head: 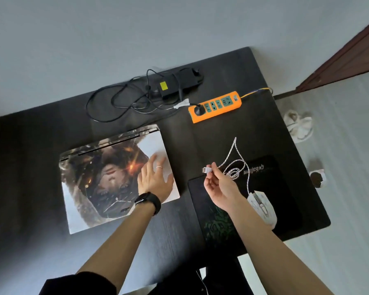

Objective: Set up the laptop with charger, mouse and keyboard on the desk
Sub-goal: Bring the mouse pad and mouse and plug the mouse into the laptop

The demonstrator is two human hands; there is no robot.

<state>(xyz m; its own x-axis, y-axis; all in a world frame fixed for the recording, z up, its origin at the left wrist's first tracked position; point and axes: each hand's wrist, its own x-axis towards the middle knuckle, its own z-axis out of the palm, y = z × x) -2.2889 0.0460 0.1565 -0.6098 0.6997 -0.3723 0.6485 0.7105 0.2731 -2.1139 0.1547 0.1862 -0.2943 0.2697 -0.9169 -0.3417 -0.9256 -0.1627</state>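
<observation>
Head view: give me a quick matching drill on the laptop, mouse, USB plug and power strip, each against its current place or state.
1 laptop
2 mouse
3 USB plug
4 power strip

A pinched by the right hand
B closed, left hand flat on its lid
C orange, one plug in it
D resting on the mouse pad

Pairs: 1-B, 2-D, 3-A, 4-C
</observation>
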